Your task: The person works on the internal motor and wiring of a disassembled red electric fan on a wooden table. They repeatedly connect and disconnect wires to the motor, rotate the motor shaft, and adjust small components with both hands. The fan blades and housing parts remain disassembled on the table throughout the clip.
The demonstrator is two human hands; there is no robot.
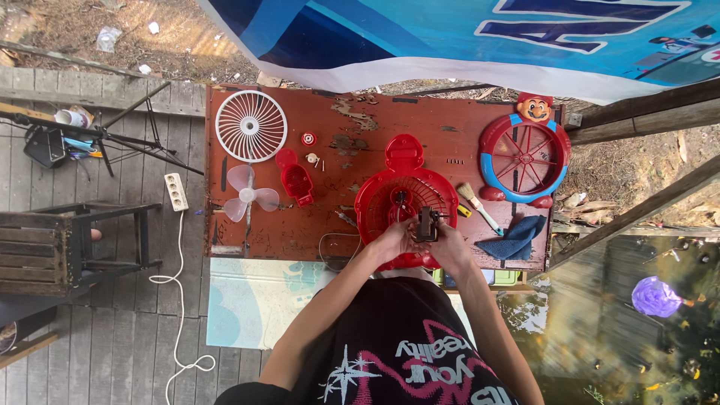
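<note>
We look down on a worn red-brown table point(465, 127) set on grey decking, a blue and white banner point(465, 37) overhanging its far edge. Going left to right: a white fan grille point(251, 126), a pale three-blade propeller point(250, 195), a small red bracket piece point(296, 180), then the red fan housing point(375, 199) in front of us. Above its near rim our left hand point(394, 238) and right hand point(448, 241) close together around a small dark motor block point(427, 223), fingers wrapped on its sides. We judge it dense and rigid for its size, with thin wires that could snag, so the solid metal body is the place to grip. Further right lie a paintbrush point(480, 210), a blue cloth point(516, 238) and a red and blue round frame point(523, 159).
</note>
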